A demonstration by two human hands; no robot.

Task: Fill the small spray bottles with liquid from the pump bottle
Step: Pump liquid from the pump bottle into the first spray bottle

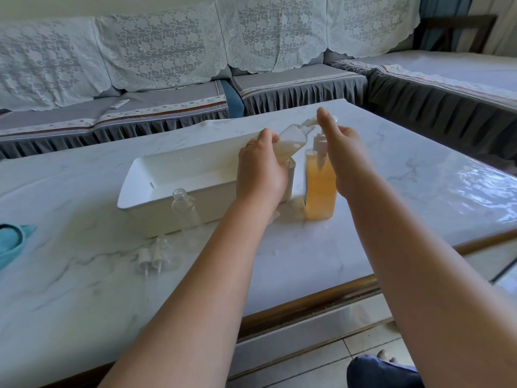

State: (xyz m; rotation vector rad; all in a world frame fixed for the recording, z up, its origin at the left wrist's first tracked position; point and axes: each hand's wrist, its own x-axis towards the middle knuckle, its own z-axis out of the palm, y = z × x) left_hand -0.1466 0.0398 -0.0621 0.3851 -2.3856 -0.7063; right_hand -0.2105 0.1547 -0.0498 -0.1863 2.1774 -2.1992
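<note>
Left grip [261, 163] around tilted spray bottle [291, 138]

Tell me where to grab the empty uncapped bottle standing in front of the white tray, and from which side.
Grip the empty bottle around its straight cylindrical body, below the shoulder, probably from the near side. It stands upright with its open neck up, and the white tray sits close behind it, blocking the far side. The loose spray caps lie nearer but lower.

The right hand [340, 152] covered most of the pump head [319, 141]; the tilted small bottle's [292, 138] mouth was blurred, perhaps at the nozzle. The blue cloth [12, 242] ran off-frame.
</note>
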